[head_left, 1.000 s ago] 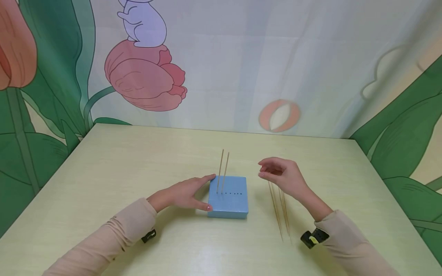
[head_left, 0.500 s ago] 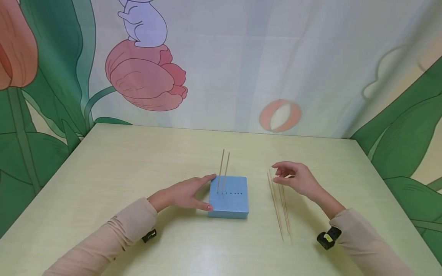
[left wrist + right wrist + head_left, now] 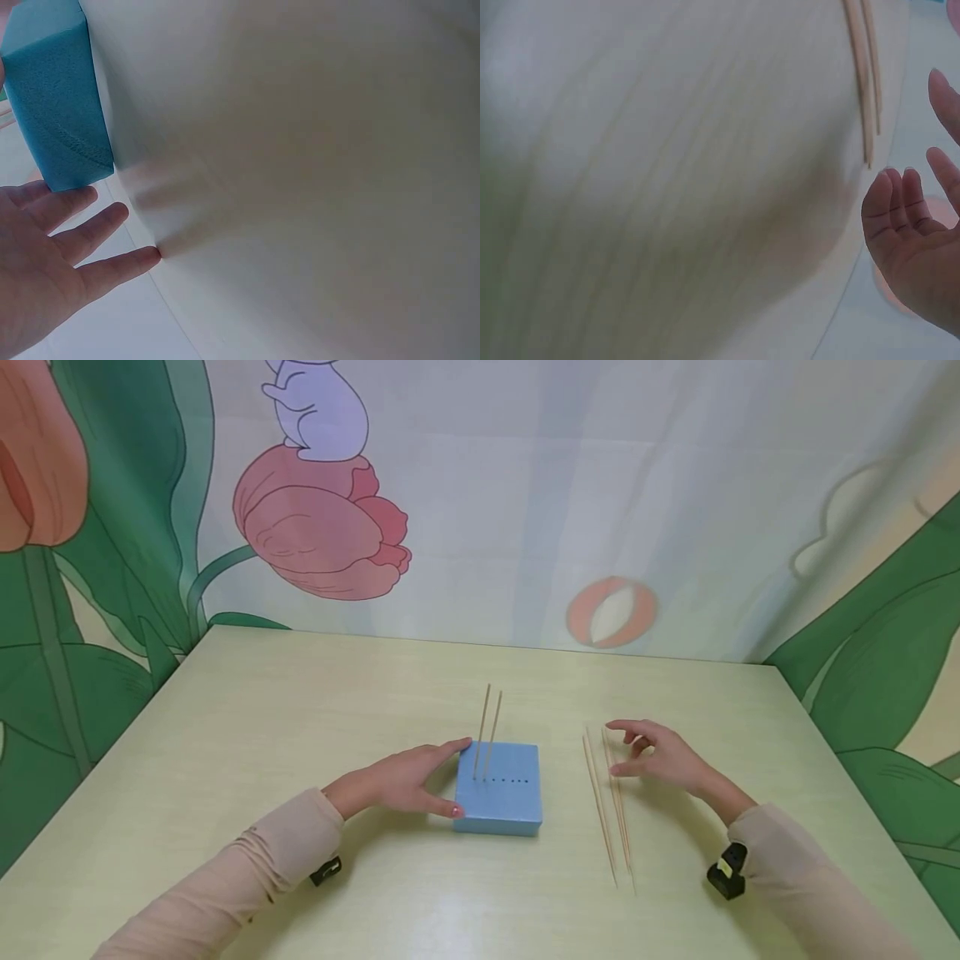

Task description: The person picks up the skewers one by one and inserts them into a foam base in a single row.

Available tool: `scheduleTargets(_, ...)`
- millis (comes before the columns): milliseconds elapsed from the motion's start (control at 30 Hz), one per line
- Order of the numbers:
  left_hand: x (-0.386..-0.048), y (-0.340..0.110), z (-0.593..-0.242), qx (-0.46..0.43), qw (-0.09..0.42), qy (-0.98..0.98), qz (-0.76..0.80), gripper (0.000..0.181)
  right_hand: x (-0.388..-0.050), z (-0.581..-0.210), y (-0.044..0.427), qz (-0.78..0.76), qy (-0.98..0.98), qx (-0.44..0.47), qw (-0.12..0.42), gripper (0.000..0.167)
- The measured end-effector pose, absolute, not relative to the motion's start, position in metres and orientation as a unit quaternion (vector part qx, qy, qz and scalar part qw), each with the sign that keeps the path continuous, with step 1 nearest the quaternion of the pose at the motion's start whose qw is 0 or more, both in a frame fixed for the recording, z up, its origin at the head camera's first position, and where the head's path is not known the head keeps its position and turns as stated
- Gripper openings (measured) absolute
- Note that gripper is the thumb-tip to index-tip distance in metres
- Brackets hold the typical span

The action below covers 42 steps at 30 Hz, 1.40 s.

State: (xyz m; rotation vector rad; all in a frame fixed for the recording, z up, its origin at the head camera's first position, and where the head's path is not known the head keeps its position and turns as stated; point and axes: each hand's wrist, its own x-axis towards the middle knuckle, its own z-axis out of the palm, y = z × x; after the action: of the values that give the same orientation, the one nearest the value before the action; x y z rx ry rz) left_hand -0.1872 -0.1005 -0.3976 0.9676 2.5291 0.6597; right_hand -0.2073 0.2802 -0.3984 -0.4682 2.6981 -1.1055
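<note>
In the head view a blue foam block [image 3: 498,787] lies on the table with a row of small holes across its top. Two bamboo skewers [image 3: 487,731] stand upright in its left holes. My left hand [image 3: 401,781] rests at the block's left side, thumb at the front corner and index finger at the back corner. Its other fingers spread straight in the left wrist view [image 3: 82,247]. My right hand [image 3: 660,760] hovers by several loose bamboo skewers [image 3: 600,810], thumb and index finger apart. Nothing is between those fingers; in the right wrist view the skewers [image 3: 862,75] lie ahead of them.
The pale yellow table [image 3: 337,693] ends at the back against a printed curtain [image 3: 480,527] with flowers and a rabbit. Dark wrist devices show at each sleeve, such as the right one [image 3: 727,870]. The loose skewers lie right of the block, roughly front to back.
My right hand has moved right and slightly toward me and lower, with thumb and index finger spreading apart near the loose skewers. My left hand and the block stay in place.
</note>
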Motion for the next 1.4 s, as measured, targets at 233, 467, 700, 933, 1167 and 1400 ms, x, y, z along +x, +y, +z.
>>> scheduleTargets(233,-0.186,-0.100,-0.397,0.335,0.180,0.894,0.237,0.095,-0.212,-0.408,0.292,-0.311,0.929,-0.174,0.098,0.075)
scheduleTargets(467,-0.188,-0.101,-0.400,0.335,0.177,0.895,0.234,0.095,-0.211,-0.414,0.294,-0.289,0.929,-0.190,0.129,0.088)
scheduleTargets(700,-0.187,-0.101,-0.400,0.335,0.181,0.895,0.233,0.096,-0.208,-0.419,0.294,-0.268,0.932,-0.201,0.140,0.090)
scheduleTargets(933,-0.187,-0.100,-0.398,0.335,0.177,0.895,0.235,0.095,-0.210,-0.415,0.294,-0.271,0.933,-0.189,0.142,0.084)
scheduleTargets(1167,-0.186,-0.100,-0.396,0.334,0.181,0.893,0.239,0.095,-0.212,-0.415,0.294,-0.320,0.919,-0.174,0.153,0.086)
scheduleTargets(1400,-0.187,-0.100,-0.397,0.338,0.180,0.892,0.240,0.096,-0.211,-0.412,0.300,-0.428,0.869,-0.167,0.181,0.088)
